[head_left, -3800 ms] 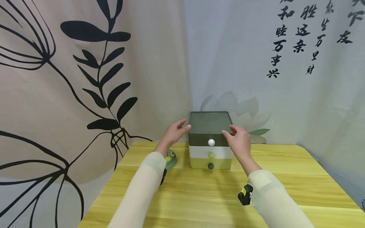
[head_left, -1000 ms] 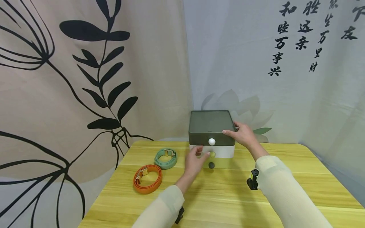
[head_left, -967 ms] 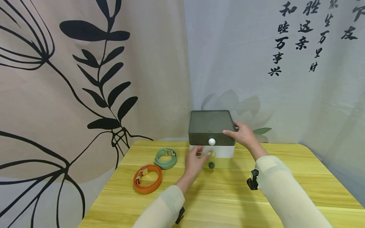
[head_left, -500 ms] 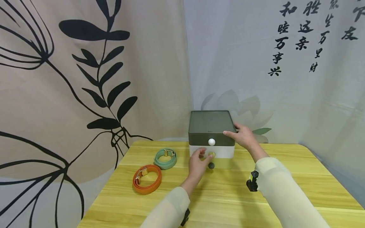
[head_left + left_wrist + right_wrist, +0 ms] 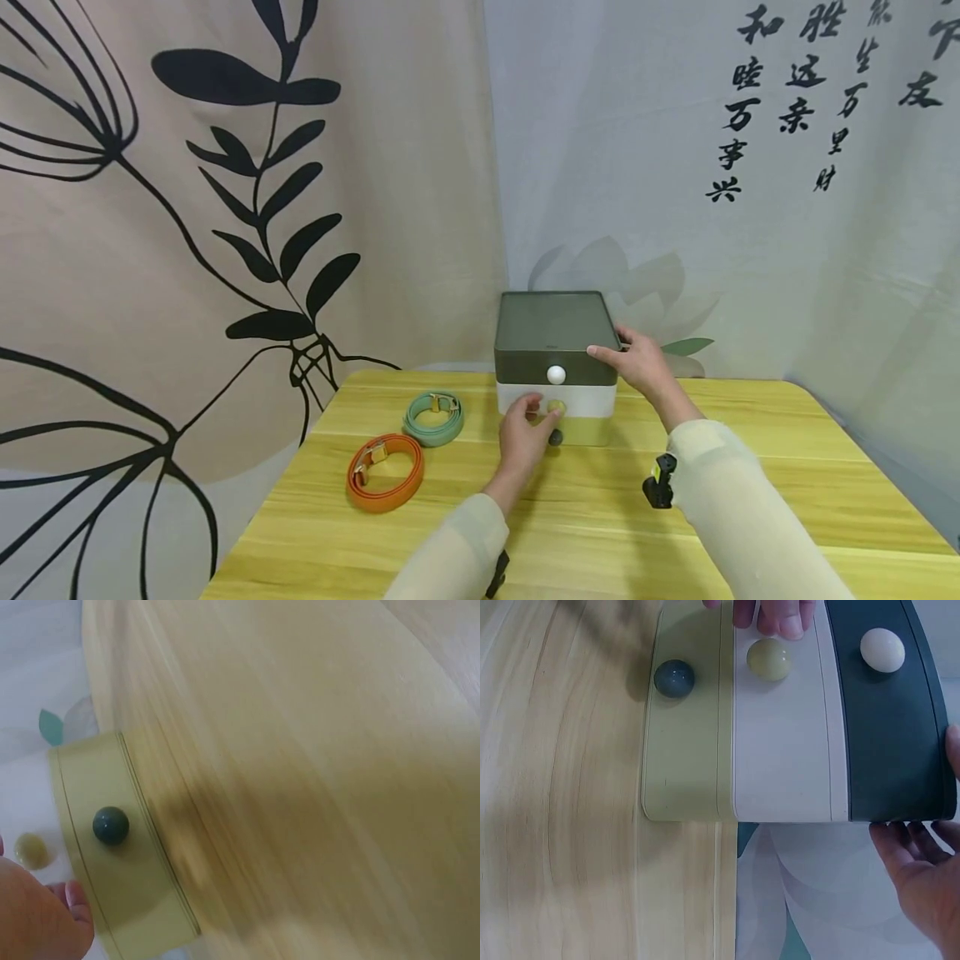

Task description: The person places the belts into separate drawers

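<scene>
- Box (image 5: 553,321): stood upright on the table (image 5: 750,492), just in front of the curtain (image 5: 420,208). Its three drawers were stacked one above another.
- Top drawer (image 5: 521,367): dark green, fitted with a white knob (image 5: 556,375).
- Middle drawer (image 5: 787,750): white, fitted with a yellow knob (image 5: 769,660).
- Bottom drawer (image 5: 690,750): yellow, fitted with a dark knob (image 5: 674,679).
- Left hand (image 5: 521,437): positioned at the front of the box, at the middle drawer. Its fingers (image 5: 744,613) were loosely bent and parted, just beside the yellow knob. The thumb overlapped that knob in the head view; whether it touched could not be told.
- Right hand (image 5: 647,367): positioned at the right side of the box. It gripped the front right corner of the top drawer, thumb on the upper edge, other fingers against the side.
- Green belt (image 5: 435,437): lay coiled to the left of the box, near it.
- Orange belt (image 5: 381,502): lay coiled to the left of the box and farther forward, just beside the green belt. Both belts carried gold-coloured buckles.
- Sleeves (image 5: 750,517): cream, extended toward the box from the front.
- Curtain: hung behind the box, printed with black plants to its left and black characters above and to its right.
</scene>
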